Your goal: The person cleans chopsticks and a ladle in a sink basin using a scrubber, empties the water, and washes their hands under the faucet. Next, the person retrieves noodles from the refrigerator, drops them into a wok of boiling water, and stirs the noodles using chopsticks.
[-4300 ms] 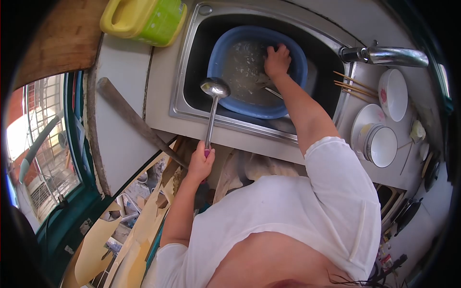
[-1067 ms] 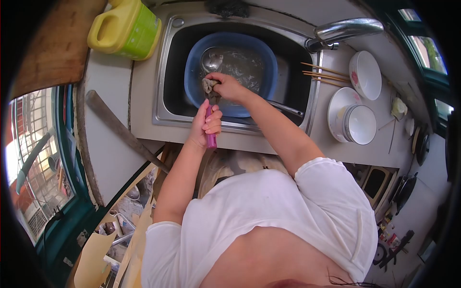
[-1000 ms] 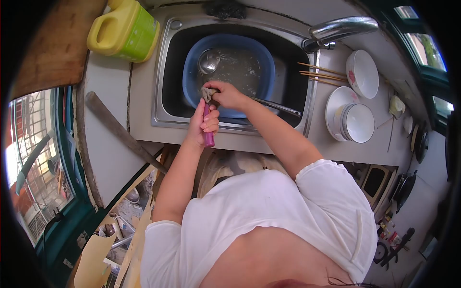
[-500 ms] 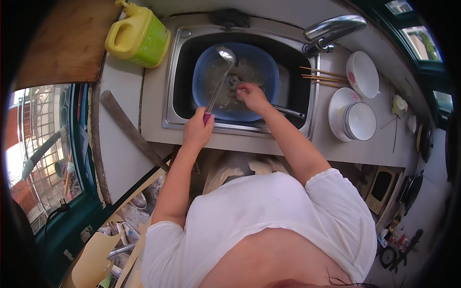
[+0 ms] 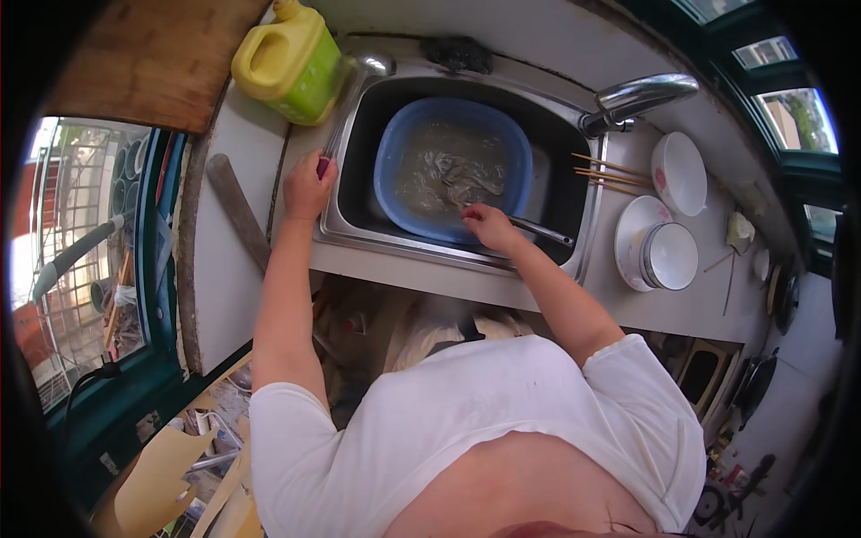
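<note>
My left hand (image 5: 309, 184) is closed round the purple handle of a metal ladle (image 5: 375, 65), whose bowl lies at the sink's back left corner, beside the green and yellow jug (image 5: 300, 76). My right hand (image 5: 489, 226) pinches the edge of a grey cloth (image 5: 466, 177) that spreads in the cloudy water of the blue basin (image 5: 387, 184). The basin sits in the steel sink (image 5: 330, 211). Close to my right hand, a metal handle (image 5: 543, 231) sticks out over the basin's front right rim.
On the right counter are chopsticks (image 5: 614, 175), a bowl (image 5: 679, 175) on its side, and more bowls (image 5: 671, 255) on a plate (image 5: 631, 229). A faucet (image 5: 641, 94) arches at the back right. A long wooden stick (image 5: 235, 206) lies at the left.
The ladle has moved left, out from over the basin, with my left hand. My right hand has shifted toward the basin's front rim, and the cloth has spread out in the water.
</note>
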`<state>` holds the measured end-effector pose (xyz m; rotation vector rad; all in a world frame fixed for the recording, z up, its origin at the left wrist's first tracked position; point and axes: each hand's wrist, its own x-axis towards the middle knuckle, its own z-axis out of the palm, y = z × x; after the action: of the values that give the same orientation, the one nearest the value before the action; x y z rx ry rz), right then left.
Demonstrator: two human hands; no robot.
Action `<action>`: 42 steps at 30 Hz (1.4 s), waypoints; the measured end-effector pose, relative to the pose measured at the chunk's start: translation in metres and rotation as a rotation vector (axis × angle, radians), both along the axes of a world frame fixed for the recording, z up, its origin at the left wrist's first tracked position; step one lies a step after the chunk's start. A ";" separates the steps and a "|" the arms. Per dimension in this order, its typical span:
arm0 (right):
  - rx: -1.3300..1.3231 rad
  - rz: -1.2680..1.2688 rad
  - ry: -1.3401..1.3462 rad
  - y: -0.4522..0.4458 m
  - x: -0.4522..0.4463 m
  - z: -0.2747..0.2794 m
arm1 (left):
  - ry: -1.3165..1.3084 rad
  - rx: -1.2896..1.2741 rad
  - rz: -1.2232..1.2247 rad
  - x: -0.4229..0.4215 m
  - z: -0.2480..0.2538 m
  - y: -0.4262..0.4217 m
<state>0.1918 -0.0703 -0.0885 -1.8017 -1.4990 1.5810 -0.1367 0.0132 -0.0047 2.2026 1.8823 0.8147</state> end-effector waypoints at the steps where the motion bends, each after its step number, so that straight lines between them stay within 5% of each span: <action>1: -0.019 0.008 -0.001 0.003 0.000 0.003 | 0.052 -0.001 0.005 -0.001 -0.004 0.011; 3: -0.057 0.021 0.004 0.012 0.000 0.008 | 0.115 0.032 0.045 -0.007 -0.016 0.027; 9: 0.412 0.265 -0.350 0.066 -0.003 -0.006 | 0.327 -0.085 0.276 -0.008 -0.020 0.035; 10: 0.276 0.330 -0.572 0.067 -0.019 -0.025 | 0.343 -0.041 0.274 -0.006 -0.018 0.032; 15: 0.068 0.316 -0.550 0.063 -0.015 -0.033 | 0.268 0.231 0.162 0.032 0.004 -0.004; 19: -0.047 0.721 -0.431 0.052 0.006 -0.059 | -1.082 -0.814 0.239 0.109 -0.019 -0.047; 20: -0.275 0.468 -0.224 0.052 0.005 -0.061 | -1.398 -0.996 0.269 0.129 -0.020 -0.061; 22: -0.704 -0.066 0.204 0.044 -0.007 -0.061 | -1.632 -1.318 0.320 0.159 -0.021 -0.082; 26: -0.826 -0.562 0.498 0.048 -0.038 -0.005 | -1.659 -1.278 0.493 0.192 0.000 -0.102; 29: -0.831 -0.507 0.686 0.050 -0.052 -0.008 | -1.846 -1.256 0.492 0.182 0.002 -0.104; 32: -0.605 -0.293 0.431 0.065 -0.055 -0.001 | -1.763 -1.180 0.578 0.160 -0.001 -0.104; 34: 0.290 0.027 -0.363 0.076 -0.044 -0.046 | -1.574 -1.150 0.531 0.144 0.016 -0.103; 37: 0.721 0.394 -0.705 0.064 -0.036 -0.069 | -1.289 -1.082 0.447 0.130 0.032 -0.113; 38: 0.537 0.507 -0.744 0.071 -0.037 -0.072 | -1.276 -1.034 0.415 0.127 0.036 -0.113; 42: -0.097 -0.014 0.084 0.081 -0.031 -0.033 | -1.422 -0.990 0.346 0.119 0.045 -0.096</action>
<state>0.1605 0.0111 -0.1213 -1.7681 -1.3920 1.7275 -0.0181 -0.0829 0.0406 0.3830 1.2946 0.8122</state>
